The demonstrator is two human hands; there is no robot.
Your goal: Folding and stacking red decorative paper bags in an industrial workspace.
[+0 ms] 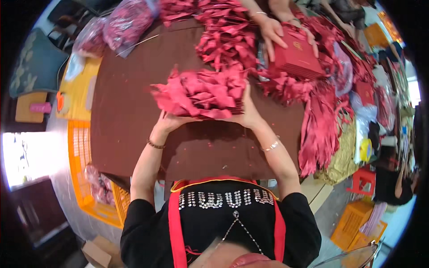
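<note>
Between my two hands is a thick stack of flat red pieces with ribbon tails (pixel 201 94), held up over the brown-covered table (pixel 134 138). My left hand (pixel 172 121) grips its lower left side, the fingers mostly hidden beneath it. On the right end, my right hand (pixel 248 110) is closed round the edge, its thumb upright along the side. Loose red ribbon ends cover the top of the stack, so the kind of piece underneath cannot be made out.
Across the table, another person's hands (pixel 272 35) hold a stack of red folders (pixel 297 56) with gold print. Ribboned red heaps (pixel 228 40) line the far side, and more ribbons (pixel 319 129) hang over the right edge. Plastic-wrapped bundles (pixel 129 24) lie far left; an orange crate (pixel 80 165) stands left.
</note>
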